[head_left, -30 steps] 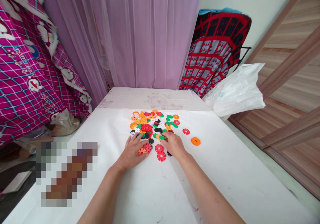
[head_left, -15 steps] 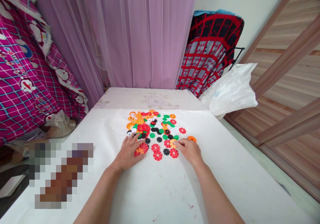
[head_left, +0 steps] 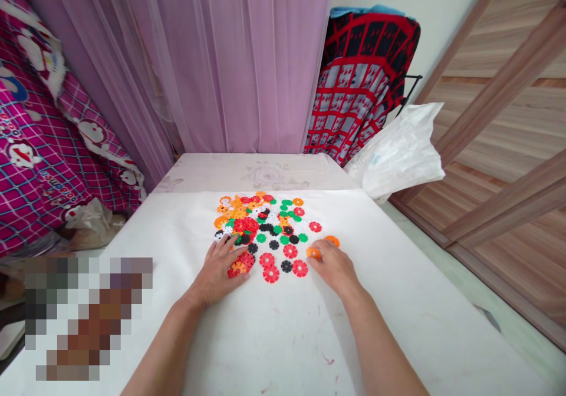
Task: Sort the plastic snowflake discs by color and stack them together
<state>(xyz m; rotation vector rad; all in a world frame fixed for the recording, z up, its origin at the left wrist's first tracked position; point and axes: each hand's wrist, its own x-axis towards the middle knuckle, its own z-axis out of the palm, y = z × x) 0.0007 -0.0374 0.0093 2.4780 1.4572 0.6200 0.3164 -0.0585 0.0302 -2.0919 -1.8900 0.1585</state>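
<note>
Left hand (head_left: 217, 272) lies open, fingers flat on red and orange discs (head_left: 240, 263); right hand (head_left: 332, 266) seems to pinch an orange disc (head_left: 313, 253), the disc pile (head_left: 260, 219) just beyond both on the tabletop (head_left: 398, 302)

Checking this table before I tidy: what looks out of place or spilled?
Nothing is damaged. Toy discs lie loose in a heap on the table; a few red ones sit apart between the left hand and right hand.
</note>
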